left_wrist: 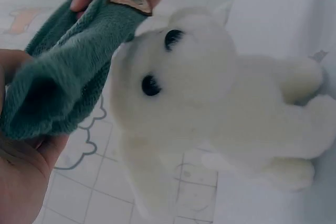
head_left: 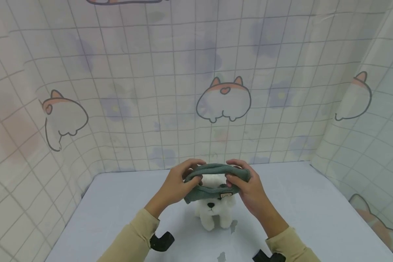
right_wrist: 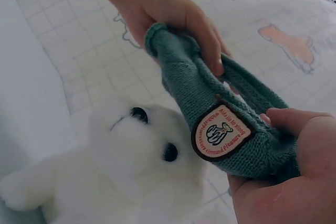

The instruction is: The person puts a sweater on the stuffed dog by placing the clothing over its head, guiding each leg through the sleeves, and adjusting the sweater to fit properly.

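A small green knitted garment (head_left: 201, 193) is stretched into an open loop between both hands. My left hand (head_left: 175, 185) grips its left end, thumb at the inner edge and fingers round the outside. The opposite end is gripped the same way by my right hand (head_left: 253, 189). A pink patch with dark edging (right_wrist: 220, 132) is sewn on the knit near the right hand. Just beyond and below the garment stands a white plush dog (head_left: 212, 215), facing me. Part of its head is seen through the loop; the lower band crosses it above the black eyes (left_wrist: 151, 85).
The plush dog stands on a white table (head_left: 124, 203). A gridded curtain (head_left: 183, 47) printed with cartoon corgis encloses the back and sides. Small grey marks (head_left: 221, 257) show on the tabletop. Black wrist mounts (head_left: 162, 241) sit at both sleeves.
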`<act>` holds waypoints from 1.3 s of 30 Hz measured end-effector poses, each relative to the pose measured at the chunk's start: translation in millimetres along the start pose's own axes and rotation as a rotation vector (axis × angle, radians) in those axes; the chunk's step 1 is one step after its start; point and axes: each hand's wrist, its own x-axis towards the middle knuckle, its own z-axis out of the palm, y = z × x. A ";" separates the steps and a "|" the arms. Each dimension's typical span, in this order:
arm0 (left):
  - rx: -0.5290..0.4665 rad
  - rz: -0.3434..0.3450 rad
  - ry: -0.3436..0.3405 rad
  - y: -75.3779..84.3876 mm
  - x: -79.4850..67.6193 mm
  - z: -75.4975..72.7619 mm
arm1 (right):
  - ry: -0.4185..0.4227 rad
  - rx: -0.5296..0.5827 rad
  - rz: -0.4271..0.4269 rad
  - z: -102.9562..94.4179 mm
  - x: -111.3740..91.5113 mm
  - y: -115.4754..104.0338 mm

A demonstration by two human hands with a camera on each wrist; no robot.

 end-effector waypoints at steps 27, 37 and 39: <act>0.124 0.074 0.051 -11.8 -1.0 10.2 | 0.158 -0.816 -0.390 7.2 -2.1 16.2; 0.369 0.145 0.012 -7.2 -4.7 8.9 | 0.097 -1.069 -0.412 7.3 -4.2 21.0; 0.429 0.137 -0.019 -5.3 -5.8 9.5 | 0.098 -1.153 -0.397 9.6 -5.6 18.7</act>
